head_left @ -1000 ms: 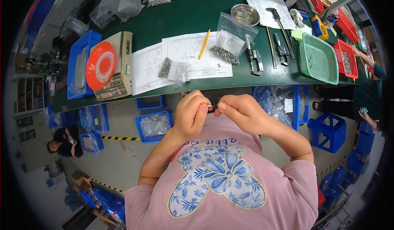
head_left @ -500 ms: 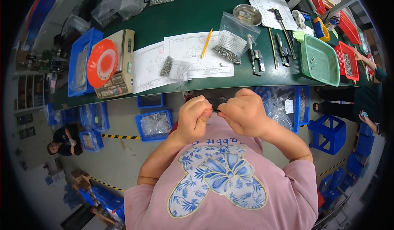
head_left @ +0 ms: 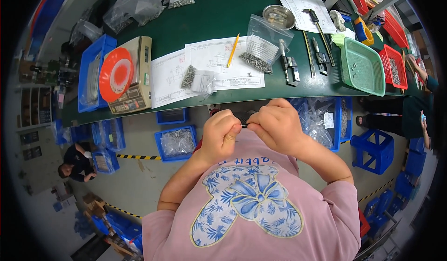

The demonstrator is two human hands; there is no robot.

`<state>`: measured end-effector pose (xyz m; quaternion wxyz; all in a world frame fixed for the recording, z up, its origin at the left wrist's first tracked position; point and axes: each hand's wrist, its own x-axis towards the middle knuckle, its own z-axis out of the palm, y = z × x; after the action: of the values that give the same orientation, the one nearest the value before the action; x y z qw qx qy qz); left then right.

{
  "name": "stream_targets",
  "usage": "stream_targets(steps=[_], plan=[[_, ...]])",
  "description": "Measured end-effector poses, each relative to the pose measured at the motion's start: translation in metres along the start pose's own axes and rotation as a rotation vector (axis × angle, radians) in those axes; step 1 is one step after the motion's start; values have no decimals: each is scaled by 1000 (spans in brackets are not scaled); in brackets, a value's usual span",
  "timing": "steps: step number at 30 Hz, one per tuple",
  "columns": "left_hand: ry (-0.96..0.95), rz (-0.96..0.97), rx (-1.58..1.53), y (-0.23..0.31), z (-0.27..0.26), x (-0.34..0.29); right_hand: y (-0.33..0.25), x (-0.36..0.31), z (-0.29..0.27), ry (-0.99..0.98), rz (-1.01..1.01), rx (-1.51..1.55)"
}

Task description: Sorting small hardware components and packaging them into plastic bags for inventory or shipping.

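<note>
Close in front of my chest, just off the table's front edge, both hands meet with their fingers curled in. My left hand (head_left: 220,135) pinches one end of a small dark piece (head_left: 244,125) with thumb and forefinger. At its other end, my right hand (head_left: 276,126) is closed in the same way. The piece is mostly hidden by the fingers, so its kind cannot be made out. On the table beyond lie drawing sheets (head_left: 219,51) with a yellow pencil (head_left: 233,50), a small bag of metal pins (head_left: 188,77) and a larger bag of pins (head_left: 257,61).
Right of the sheets lie a micrometer (head_left: 289,63), another measuring tool (head_left: 320,56) and a caliper (head_left: 318,26). A green basket (head_left: 363,89) and red basket (head_left: 387,51) stand farther right. At left is a scale (head_left: 142,65) with an orange dish (head_left: 108,79). People work on both sides.
My hands stay together at the small piece, with the right hand shifted very slightly. At the right, the other person's hands have moved; the person at the left has shifted a little.
</note>
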<state>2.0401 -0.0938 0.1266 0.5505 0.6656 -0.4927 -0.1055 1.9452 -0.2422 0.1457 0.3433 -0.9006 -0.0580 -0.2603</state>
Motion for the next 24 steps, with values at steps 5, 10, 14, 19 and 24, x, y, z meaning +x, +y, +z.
stream_targets(steps=[5, 10, 14, 19, 24], plan=[[7, 6, -17, 1, 1, 2, 0, -4, -7, -105, -47, -82], [-24, 142, 34, -8, -2, 3, 0, -6, -5, -338, 592, 722], [-30, 50, 20, -11, -1, 0, 2, 8, -17, -413, 734, 792], [-18, -6, -16, -10, 1, -2, 4, 2, -10, -393, 580, 604], [-42, -214, -95, -6, 0, -6, 9, 1, 0, -78, 1, -8]])
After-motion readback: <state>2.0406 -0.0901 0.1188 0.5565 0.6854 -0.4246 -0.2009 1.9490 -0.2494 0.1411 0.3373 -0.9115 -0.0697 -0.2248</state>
